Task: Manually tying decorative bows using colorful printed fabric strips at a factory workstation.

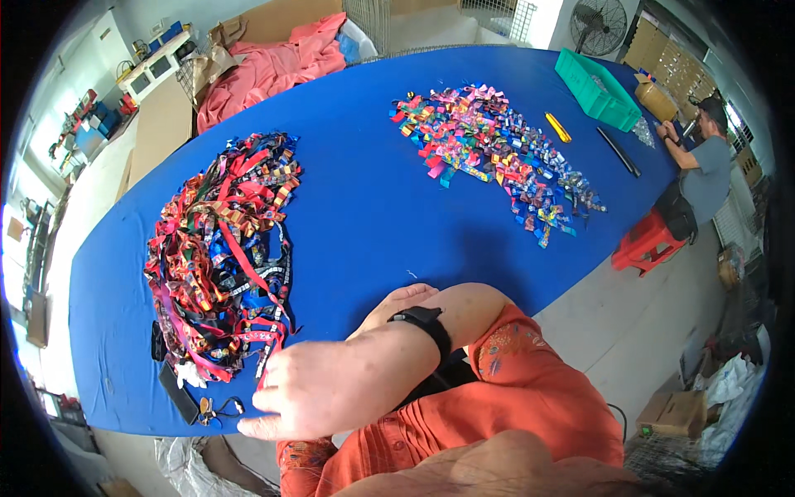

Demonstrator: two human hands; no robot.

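Note:
A big tangled pile of lanyards [219,257], red, black and patterned, lies on the left of the blue table [364,207]. My right hand [310,389], with a black watch [426,323] on its wrist, reaches across my body to the pile's near edge. Its fingers close on a red lanyard strap [269,360]. My left hand [397,300] rests on the table behind my right forearm. It is mostly hidden, with only curled knuckles showing.
A spread of short, folded colourful ribbon pieces [497,157] lies at the far right. Beyond it are a yellow tool [557,127], a black bar [619,151] and a green crate [596,87]. Another person [704,166] sits at the far right corner by a red stool [642,244].

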